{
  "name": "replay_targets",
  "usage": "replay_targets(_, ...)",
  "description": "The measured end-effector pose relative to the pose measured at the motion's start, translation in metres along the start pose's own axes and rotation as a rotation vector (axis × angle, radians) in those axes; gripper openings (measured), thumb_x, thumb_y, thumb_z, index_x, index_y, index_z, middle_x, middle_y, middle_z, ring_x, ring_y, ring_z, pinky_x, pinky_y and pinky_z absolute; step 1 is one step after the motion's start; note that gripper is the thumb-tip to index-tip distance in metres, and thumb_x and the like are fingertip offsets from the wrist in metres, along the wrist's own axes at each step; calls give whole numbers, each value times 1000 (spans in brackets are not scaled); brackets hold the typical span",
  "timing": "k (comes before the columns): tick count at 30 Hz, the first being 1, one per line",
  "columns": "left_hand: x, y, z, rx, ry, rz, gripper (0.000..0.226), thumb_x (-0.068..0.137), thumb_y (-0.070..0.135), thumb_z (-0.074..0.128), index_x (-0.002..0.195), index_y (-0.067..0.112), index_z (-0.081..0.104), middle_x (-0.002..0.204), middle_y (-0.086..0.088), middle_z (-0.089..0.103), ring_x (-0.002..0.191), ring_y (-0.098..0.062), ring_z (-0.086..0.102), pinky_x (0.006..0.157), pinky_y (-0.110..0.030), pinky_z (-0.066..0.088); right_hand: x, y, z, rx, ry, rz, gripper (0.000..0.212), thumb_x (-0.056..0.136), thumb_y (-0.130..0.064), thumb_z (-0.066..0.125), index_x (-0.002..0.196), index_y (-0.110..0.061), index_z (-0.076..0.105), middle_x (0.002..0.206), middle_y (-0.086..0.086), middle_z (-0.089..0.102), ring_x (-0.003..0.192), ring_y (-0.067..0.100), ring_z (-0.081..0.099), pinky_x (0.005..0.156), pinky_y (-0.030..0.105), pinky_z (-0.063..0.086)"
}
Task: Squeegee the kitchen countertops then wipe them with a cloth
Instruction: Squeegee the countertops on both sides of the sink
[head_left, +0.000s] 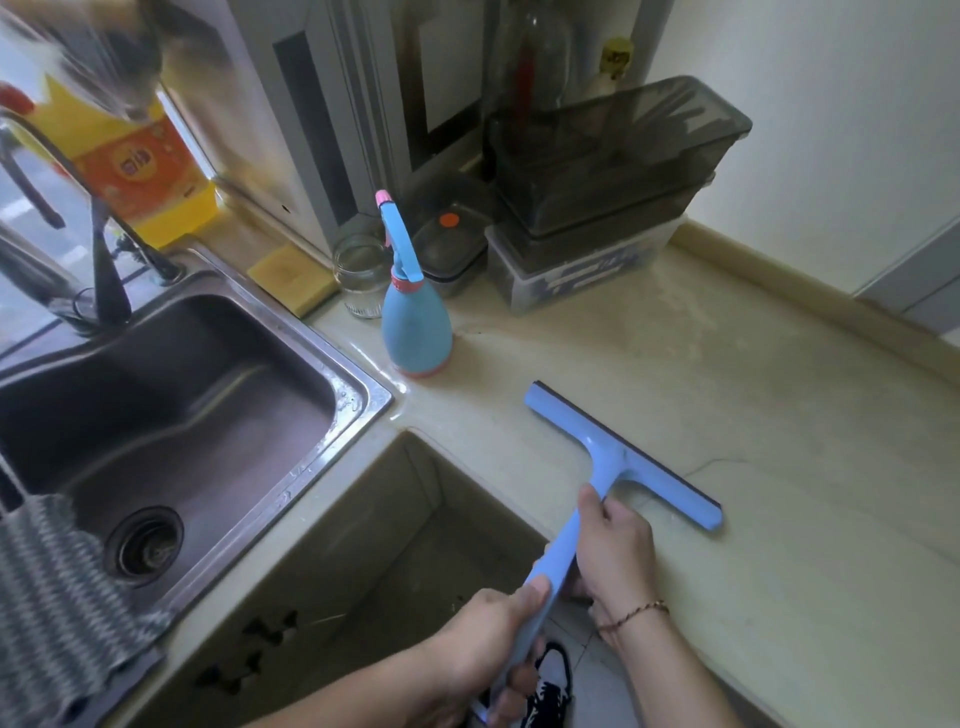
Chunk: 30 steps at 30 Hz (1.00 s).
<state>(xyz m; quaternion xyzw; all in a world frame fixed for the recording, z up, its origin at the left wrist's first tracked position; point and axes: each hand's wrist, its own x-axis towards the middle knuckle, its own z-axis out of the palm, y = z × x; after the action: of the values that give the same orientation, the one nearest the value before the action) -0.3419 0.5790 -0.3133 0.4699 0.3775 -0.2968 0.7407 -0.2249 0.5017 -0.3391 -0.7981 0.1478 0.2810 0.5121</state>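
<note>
head | both hands (613, 545) grip squeegee (618, 457) handle | blade on countertop (779, 415)

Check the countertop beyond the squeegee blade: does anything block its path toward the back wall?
Nothing lies right at the squeegee blade. Farther back, stacked storage boxes stand against the wall, and a blue spray bottle stands to the left near the sink.

Squeegee (623, 454) on countertop (779, 441), right of sink (208, 415)

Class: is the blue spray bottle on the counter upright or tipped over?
Upright: the spray bottle stands on its base on the countertop, nozzle up.
</note>
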Motion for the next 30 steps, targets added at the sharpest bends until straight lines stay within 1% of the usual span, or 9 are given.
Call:
replay_targets(3,-1,-9,2,10,3,21,59,95,57,42,61,10,52,44,-5,43,33,-16,39,41,-21,29,-12,0,-5,-1,-19,-3,41,97,-33,51,68,-3,49,64,25,62,59,39,68,57,56,58)
replay_targets(7,-6,-18,-1,69,72,68,60,61,72,52,49,14,58,43,-2,49,39,-16,46,52,-22,37,-28,1,-5,20,-87,18,40,98,-32,50,72,-2,52,66,26,65,54,37,68,57,59,57)
replay_targets(9,-9,-16,3,48,73,81,61,54,75,52,49,15,58,45,-3,48,40,-18,45,51,-23,36,-31,-4,-7,39,-74,3,40,98,-30,50,72,0,50,59,22,62,50,36,66,55,60,56)
replay_targets(12,-15,-4,9,11,21,142,56,69,68,51,57,14,55,44,-4,45,36,-17,40,45,-22,31,-26,-22,-6,45,-9,-86,40,96,-36,50,74,-2,54,52,15,55,49,38,64,48,51,55)
replay_targets(15,-14,25,0,-52,-60,145,50,96,57,38,75,12,47,49,-2,40,34,-15,33,40,-20,25,1,-44,9,-26,10,-201,43,75,-60,48,70,-20,63,65,22,62,65,44,66,60,60,55)
replay_targets(17,-8,49,-14,-91,-68,101,48,98,56,35,80,12,44,52,0,37,37,-14,30,39,-17,26,25,-55,23,-40,3,-231,49,71,-61,47,66,-14,61,72,27,64,71,46,65,63,63,54)
replay_targets(22,14,80,-40,-69,-4,90,52,97,60,33,81,12,44,55,0,38,41,-13,31,39,-18,26,49,-85,46,-6,-61,-107,39,95,-36,51,70,-8,56,74,16,58,73,35,64,62,60,57)
replay_targets(28,11,43,-37,-174,2,-1,52,94,63,34,79,14,42,54,0,37,39,-13,30,39,-20,25,45,-48,61,-139,-7,-176,46,80,-49,49,67,-6,59,73,19,65,72,39,66,68,57,57)
replay_targets(30,2,26,-35,-182,19,-15,52,94,62,34,79,13,42,54,-1,37,38,-14,29,38,-20,24,32,-36,60,-167,-13,-204,44,87,-44,51,69,-5,60,71,18,63,72,38,64,68,52,56)
